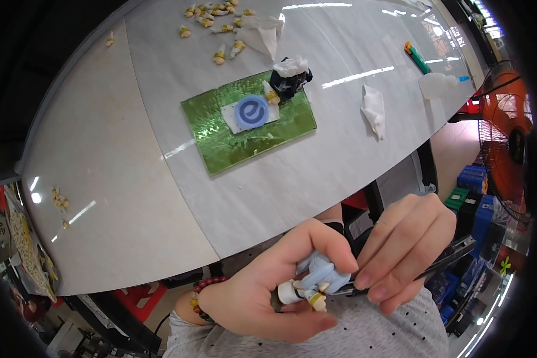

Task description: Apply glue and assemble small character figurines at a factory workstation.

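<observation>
My left hand point(274, 280) is closed around a small figurine point(322, 273) with a light blue upper part, a white piece and a cream-and-yellow piece. It is held near my lap, below the table edge. Beside it my right hand point(407, 250) pinches a slim dark tool point(362, 291), its thin tip reaching to the figurine. Fingers hide much of the tool, so I cannot tell its exact kind. Farther off, a green glass-like slab point(221, 152) lies on the table, bearing a round blue dish point(252, 112) with a dark swirl.
A dark cup-like holder with white tissue point(291, 67) sits at the slab's far right corner. Several small cream-and-yellow pieces point(206, 22) lie at the back. To the right are a crumpled tissue point(373, 112), a green-and-orange cutter point(416, 57), a clear bottle point(438, 86) and an orange fan point(507, 143).
</observation>
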The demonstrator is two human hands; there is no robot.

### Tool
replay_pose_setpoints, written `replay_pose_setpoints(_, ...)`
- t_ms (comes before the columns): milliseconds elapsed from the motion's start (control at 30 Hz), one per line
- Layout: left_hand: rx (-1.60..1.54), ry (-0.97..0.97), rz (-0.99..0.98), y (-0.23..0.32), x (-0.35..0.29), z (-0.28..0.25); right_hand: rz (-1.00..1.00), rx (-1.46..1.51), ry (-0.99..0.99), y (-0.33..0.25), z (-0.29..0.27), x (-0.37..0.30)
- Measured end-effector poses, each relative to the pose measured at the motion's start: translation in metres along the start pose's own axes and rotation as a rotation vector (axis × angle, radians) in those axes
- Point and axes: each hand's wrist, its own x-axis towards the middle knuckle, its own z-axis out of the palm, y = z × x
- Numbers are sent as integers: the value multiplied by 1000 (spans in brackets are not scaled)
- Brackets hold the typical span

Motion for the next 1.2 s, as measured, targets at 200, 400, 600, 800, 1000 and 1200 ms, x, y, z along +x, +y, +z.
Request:
replay_pose_setpoints(200,5,-14,-35,2,3,-1,42,45,-20,0,-2,1)
replay_pose_setpoints(400,-68,-35,-50,0,4,-1,49,58,-19,0,-2,0)
replay_pose_setpoints(600,-82,-15,-78,-1,4,0,53,45,-23,-1,-3,2)
replay_pose_setpoints(800,-143,-9,-109,0,3,-1,82,37,-24,-3,-2,3)
replay_pose_setpoints(1000,-165,22,-41,-5,3,0,97,25,-24,-5,-3,3)
replay_pose_setpoints(1200,-155,40,-46,-4,5,1,96,16,-45,-4,-5,0)
